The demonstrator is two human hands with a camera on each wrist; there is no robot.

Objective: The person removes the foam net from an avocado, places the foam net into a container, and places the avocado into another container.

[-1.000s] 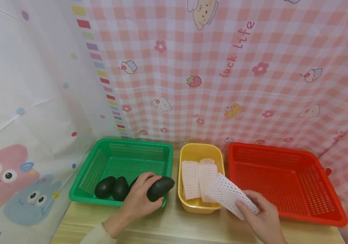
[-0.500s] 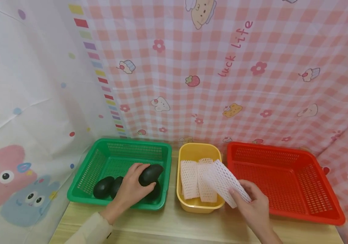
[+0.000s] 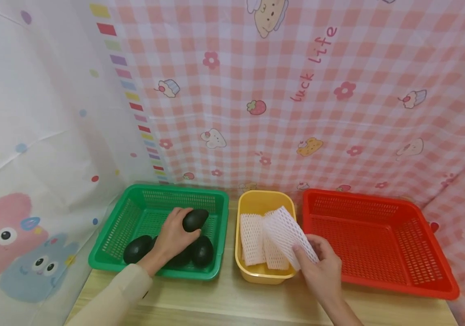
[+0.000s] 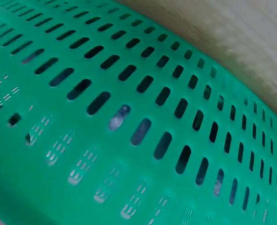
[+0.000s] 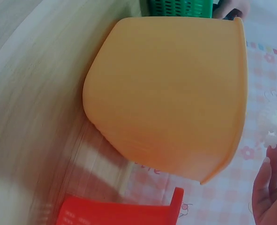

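Note:
My left hand (image 3: 172, 237) grips a dark green avocado (image 3: 195, 220) over the green basket (image 3: 225, 213). Beneath and beside that hand lie several more avocados, among them one at the basket's right (image 3: 202, 251) and one at its left (image 3: 137, 249). In the left wrist view only the slotted green basket wall (image 4: 143, 98) shows; the hand is out of sight. Thumb and fingers of my right hand (image 3: 321, 267) pinch a white foam net sleeve (image 3: 288, 235), tilted above the yellow bin (image 3: 259, 198). More foam net sleeves (image 3: 253, 240) lie inside that bin.
A red basket (image 3: 358, 240) stands right of the yellow bin. All three containers sit on a light wooden table (image 3: 232, 301), with a pink checked cloth (image 3: 236, 90) hanging behind. The right wrist view is mostly the yellow bin's outer wall (image 5: 166, 89).
My left hand has carried its avocado from the green basket's right front rim back and left over the basket, uncovering an avocado below. The right hand has shifted left and up with the foam net sleeve.

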